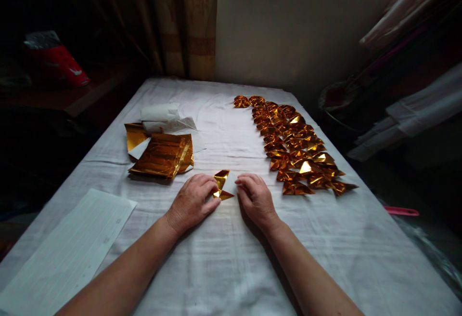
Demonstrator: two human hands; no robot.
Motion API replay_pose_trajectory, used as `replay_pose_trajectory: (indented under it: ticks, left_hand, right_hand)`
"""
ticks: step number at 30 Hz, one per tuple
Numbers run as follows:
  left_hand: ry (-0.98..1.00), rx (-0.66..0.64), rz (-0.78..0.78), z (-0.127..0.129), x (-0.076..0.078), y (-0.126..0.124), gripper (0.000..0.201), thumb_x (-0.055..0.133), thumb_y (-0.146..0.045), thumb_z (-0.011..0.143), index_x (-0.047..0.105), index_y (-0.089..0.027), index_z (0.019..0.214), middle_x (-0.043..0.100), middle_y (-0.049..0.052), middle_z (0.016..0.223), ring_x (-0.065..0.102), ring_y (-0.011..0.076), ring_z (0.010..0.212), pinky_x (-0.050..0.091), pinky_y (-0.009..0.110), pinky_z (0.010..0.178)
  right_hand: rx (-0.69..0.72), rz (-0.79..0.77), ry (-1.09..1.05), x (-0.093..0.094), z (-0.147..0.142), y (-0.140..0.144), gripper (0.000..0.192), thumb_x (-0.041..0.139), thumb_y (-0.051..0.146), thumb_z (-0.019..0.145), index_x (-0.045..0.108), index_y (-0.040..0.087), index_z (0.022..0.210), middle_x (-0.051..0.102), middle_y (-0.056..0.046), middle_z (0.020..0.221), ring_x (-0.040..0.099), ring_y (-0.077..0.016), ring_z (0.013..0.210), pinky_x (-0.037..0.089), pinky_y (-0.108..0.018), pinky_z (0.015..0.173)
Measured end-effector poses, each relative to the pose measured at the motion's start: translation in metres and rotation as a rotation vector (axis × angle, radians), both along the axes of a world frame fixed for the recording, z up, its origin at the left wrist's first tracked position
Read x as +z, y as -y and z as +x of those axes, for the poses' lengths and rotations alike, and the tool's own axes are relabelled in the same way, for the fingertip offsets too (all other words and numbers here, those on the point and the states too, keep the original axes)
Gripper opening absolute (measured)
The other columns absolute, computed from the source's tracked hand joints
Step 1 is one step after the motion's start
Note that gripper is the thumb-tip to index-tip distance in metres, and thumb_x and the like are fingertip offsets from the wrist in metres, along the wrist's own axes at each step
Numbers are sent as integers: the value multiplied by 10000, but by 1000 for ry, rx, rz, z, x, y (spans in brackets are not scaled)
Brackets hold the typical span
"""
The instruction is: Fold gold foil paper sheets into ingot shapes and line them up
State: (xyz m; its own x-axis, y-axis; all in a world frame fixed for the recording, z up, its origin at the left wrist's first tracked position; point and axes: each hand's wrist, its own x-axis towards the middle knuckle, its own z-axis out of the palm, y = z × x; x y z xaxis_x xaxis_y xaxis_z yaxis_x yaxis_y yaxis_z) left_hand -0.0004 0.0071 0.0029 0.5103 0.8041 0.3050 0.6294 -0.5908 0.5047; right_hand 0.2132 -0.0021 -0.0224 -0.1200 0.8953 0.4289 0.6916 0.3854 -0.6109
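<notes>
A small piece of folded gold foil paper [221, 181] is pinched in the fingers of my left hand [197, 196], its pointed ends sticking out to the right. Just right of it, apart from the paper, rests my right hand [255, 196], fingers curled and drawn together with nothing visible in them. Beyond my left hand lies a stack of flat gold foil sheets [160, 154]. Rows of folded gold foil pieces [296, 142] stand along the right side of the table.
White cloth covers the table [231, 268]. Crumpled white paper [160, 112] lies behind the foil stack, and a long white sheet [72, 248] at front left. A red packet [57, 60] sits on a side surface. A pink handle [401, 211] shows past the right edge.
</notes>
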Motion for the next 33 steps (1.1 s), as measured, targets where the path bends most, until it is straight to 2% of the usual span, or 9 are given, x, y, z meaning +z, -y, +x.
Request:
replay_pose_trajectory:
  ticks: [3,5,12,18,21,25,29,33]
  left_hand:
    - [0,-36,2,-3,-1,-2,55,634,-206,846,625,-214,899,678,46,1056,587,212,1039,456,388,960]
    - [4,-49,10,-4,-2,-3,70,613,-202,865,636,-217,929,686,45,1049,594,209,1032,461,386,955]
    - [22,-36,-37,-8,-1,-4,154,608,-162,862,636,-220,1002,703,46,1018,616,211,1021,497,388,932]
    - [0,-69,11,-17,-10,-8,203,557,-191,916,640,-226,1098,708,56,1101,607,209,1096,498,377,953]
    - [-21,-92,41,-17,-8,-10,175,520,-201,945,663,-238,1038,700,40,1143,593,206,1122,482,379,977]
    - [-76,-111,176,-16,-4,-10,163,532,-229,948,690,-243,914,665,36,1213,537,236,1198,440,419,1017]
    - [-158,-58,233,-14,-4,-7,130,565,-229,931,690,-237,901,666,47,1086,583,208,1028,479,358,896]
    - [-253,-56,260,-11,-7,-1,136,560,-160,914,668,-223,969,683,40,959,598,198,897,478,342,816]
  right_hand:
    - [-126,-3,35,-2,8,-4,235,483,151,854,650,216,1006,692,-77,1010,605,-240,975,455,-393,880]
    - [-157,-29,65,-3,12,-6,248,480,174,867,658,215,1034,705,-79,1006,610,-243,972,449,-401,885]
    - [-104,-92,82,-2,11,-10,295,458,138,879,668,221,1069,724,-66,1012,620,-229,958,446,-380,849]
    - [-58,-122,78,1,7,-10,367,464,68,830,665,222,1097,727,-56,990,621,-221,961,447,-371,863]
    - [-60,-147,83,3,6,-8,355,473,71,823,671,213,1082,727,-66,1009,624,-231,952,451,-384,864]
    - [-68,-180,105,7,3,-5,363,485,64,787,673,205,1063,723,-75,1033,624,-245,945,459,-400,861]
    - [-80,-198,92,10,1,-3,422,492,42,720,667,214,1063,723,-64,1000,625,-238,941,465,-388,860]
    - [-78,-223,34,12,1,-2,472,486,34,676,661,217,1074,722,-48,956,632,-225,917,471,-388,864]
